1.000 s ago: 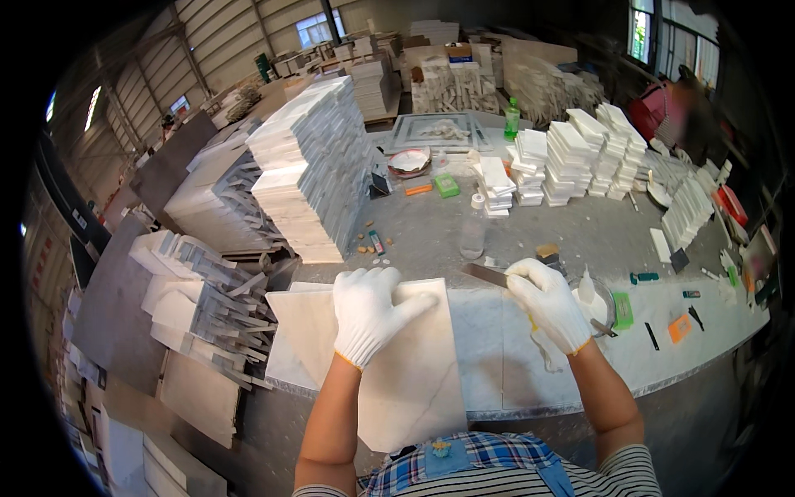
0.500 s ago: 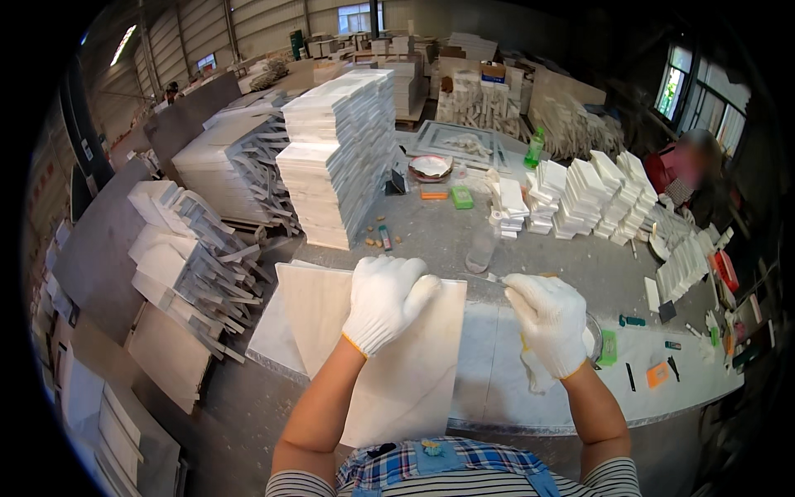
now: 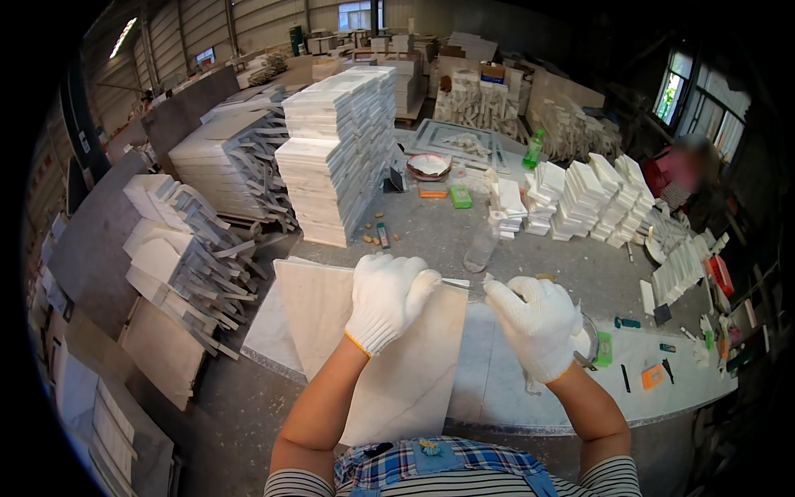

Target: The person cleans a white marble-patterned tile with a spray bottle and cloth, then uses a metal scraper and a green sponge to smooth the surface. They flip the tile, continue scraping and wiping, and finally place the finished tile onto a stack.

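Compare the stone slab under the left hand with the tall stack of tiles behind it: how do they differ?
The stone slab is one single large piece, while the tall stack of tiles holds many narrower pieces piled high. The slab lies flat at the near edge of the table, under the gloved left hand; nobody touches the stack, which stands farther back. The slab shows its broad face, the stack mostly its layered edges. Both are pale, whitish stone.

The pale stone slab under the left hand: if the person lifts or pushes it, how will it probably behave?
The slab looks like thin, flat cut stone, so it is probably stiff and heavy for its size. The left hand rests on its far edge. Its near corner overhangs the worktable, so it might tip, and probably chips if dropped.
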The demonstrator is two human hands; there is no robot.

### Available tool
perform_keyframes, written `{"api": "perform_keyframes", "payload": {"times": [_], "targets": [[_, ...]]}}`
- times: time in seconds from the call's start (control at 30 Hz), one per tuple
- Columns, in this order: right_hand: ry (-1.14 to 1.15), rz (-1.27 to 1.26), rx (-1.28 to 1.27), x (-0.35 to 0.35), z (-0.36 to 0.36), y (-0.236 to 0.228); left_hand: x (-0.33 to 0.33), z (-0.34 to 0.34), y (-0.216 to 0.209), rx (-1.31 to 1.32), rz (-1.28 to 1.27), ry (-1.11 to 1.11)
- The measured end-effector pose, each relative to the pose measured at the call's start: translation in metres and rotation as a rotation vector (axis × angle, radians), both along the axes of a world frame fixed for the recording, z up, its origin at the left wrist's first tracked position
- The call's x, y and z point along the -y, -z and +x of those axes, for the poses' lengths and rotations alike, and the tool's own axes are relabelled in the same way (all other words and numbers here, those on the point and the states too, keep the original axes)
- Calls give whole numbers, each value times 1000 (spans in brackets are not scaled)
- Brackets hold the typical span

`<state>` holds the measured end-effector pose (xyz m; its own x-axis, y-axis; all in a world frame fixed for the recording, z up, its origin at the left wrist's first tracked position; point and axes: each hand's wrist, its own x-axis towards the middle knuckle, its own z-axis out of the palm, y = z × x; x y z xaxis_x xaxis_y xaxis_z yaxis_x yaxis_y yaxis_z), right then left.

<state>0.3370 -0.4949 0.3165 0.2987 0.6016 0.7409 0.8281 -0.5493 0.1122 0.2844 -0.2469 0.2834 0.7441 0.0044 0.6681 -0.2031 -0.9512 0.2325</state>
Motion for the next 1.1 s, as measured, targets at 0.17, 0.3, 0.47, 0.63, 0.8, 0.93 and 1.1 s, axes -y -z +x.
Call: {"api": "perform_keyframes", "payload": {"times": [0.17, 0.3, 0.47, 0.63, 0.8, 0.93, 1.1], "targets": [[2, -22, 28, -2, 1, -1, 0, 2, 3, -16, 40, -25], [-27, -29, 41, -4, 3, -3, 3, 2, 0, -4, 37, -39], [-37, -62, 38, -6, 4, -7, 4, 3, 1, 5, 33, -61], [-59, -83, 19, -6, 7, -8, 4, 2, 0, 10, 35, -59], [-49, -107, 17, -6, 8, -9, 5, 2, 0, 21, 41, -51], [-58, -116, 20, -7, 9, -10, 3, 3, 2, 24, 59, -53], [-65, -132, 31, -7, 11, -10, 4, 2, 1, 30, 49, -55]]}}
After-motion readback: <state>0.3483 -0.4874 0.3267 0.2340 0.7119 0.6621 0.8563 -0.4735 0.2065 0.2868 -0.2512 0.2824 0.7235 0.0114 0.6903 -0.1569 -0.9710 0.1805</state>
